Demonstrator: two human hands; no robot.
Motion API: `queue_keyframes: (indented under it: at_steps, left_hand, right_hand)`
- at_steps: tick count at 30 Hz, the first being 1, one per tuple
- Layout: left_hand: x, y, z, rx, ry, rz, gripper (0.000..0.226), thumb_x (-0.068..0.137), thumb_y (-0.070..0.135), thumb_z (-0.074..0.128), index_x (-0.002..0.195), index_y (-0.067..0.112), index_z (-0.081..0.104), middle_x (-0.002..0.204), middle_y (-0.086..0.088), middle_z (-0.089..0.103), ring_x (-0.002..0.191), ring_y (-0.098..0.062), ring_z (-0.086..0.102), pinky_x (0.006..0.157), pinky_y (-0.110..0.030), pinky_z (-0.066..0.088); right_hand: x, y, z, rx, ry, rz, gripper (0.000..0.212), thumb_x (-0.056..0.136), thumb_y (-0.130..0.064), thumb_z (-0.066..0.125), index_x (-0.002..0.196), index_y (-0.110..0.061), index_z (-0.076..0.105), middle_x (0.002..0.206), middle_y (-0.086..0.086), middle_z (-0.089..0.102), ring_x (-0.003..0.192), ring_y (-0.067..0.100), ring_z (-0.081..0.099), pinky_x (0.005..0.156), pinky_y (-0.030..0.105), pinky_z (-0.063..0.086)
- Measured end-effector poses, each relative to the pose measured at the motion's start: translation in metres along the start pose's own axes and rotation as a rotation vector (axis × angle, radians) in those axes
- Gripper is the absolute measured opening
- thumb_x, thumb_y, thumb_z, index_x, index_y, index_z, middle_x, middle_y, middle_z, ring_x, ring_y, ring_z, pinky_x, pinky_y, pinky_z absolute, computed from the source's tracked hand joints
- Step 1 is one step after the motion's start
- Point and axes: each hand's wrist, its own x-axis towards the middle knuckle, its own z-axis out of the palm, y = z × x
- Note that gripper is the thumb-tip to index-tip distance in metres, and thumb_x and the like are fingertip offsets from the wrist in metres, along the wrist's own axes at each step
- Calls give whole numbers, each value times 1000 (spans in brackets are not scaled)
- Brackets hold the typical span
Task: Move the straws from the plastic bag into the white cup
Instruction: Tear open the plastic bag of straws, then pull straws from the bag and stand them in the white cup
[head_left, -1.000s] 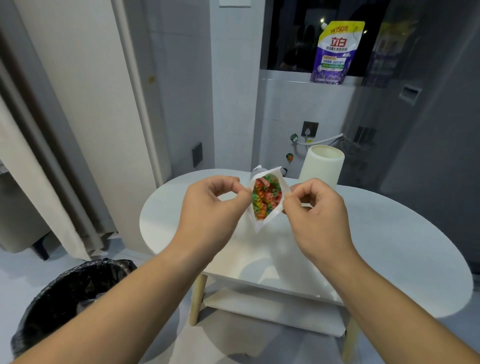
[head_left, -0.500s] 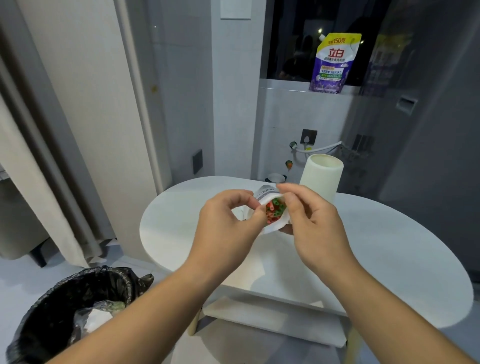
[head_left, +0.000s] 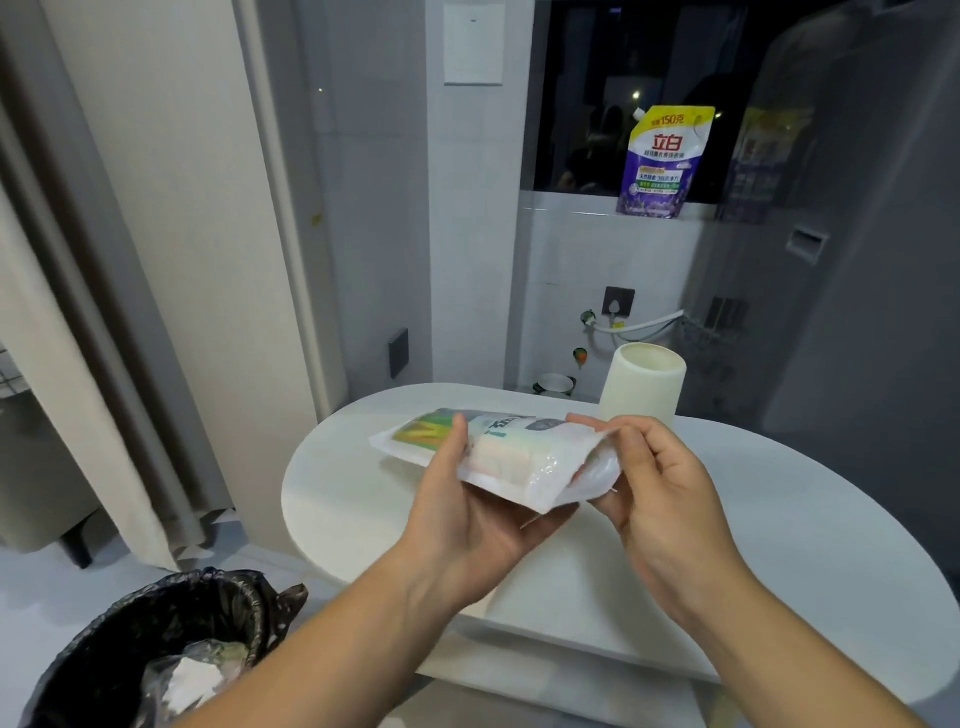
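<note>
A plastic bag (head_left: 511, 456) of straws lies sideways above the white oval table (head_left: 810, 525). My left hand (head_left: 467, 512) cradles it from below, thumb over its top face. My right hand (head_left: 660, 483) pinches the bag's open right end, fingers curled at the mouth. The straws show only as a pale bulk through the plastic. The white cup (head_left: 643, 385) stands upright on the table's far side, just behind my right hand, its mouth open and nothing visible inside.
A black-lined trash bin (head_left: 150, 649) with crumpled plastic stands on the floor at lower left. A purple detergent pouch (head_left: 662, 163) sits on the window ledge. A curtain (head_left: 78, 364) hangs at left. A small bowl (head_left: 555, 384) sits beyond the table.
The bag turned from mouth-toward-me to lying sideways. My left hand shifted from pinching the rim to supporting the bag underneath. My right hand stays at the opening.
</note>
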Motion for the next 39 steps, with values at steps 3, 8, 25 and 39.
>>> queue_keyframes:
  at_steps: [3,8,25,39]
  left_hand:
    - [4,-3,11,-59,-17,58,78,94,65,51,136,0,60,135,-28,66,131,-43,60,114,-53,42]
    - [16,4,18,56,13,197,47,96,39,61,122,1,67,124,-25,72,118,-38,68,115,-52,43]
    - [39,0,27,826,32,752,44,85,23,77,123,5,65,115,-19,75,108,-29,73,90,-39,61]
    - [43,16,8,502,166,619,55,94,27,73,138,-1,54,131,-31,65,120,-45,66,104,-62,51]
  right_hand:
    - [1,2,-3,179,-8,97,29,107,-12,36,103,3,61,112,11,75,102,25,72,73,30,60]
    - [7,-2,-7,374,59,231,24,104,-11,42,105,-3,64,108,18,74,90,27,74,72,36,61]
    - [33,16,1,572,281,676,51,107,-38,30,117,-4,67,108,20,75,103,35,70,91,42,54]
    - [34,20,-5,147,202,539,23,101,-25,54,85,-10,60,63,4,53,48,15,44,45,25,38]
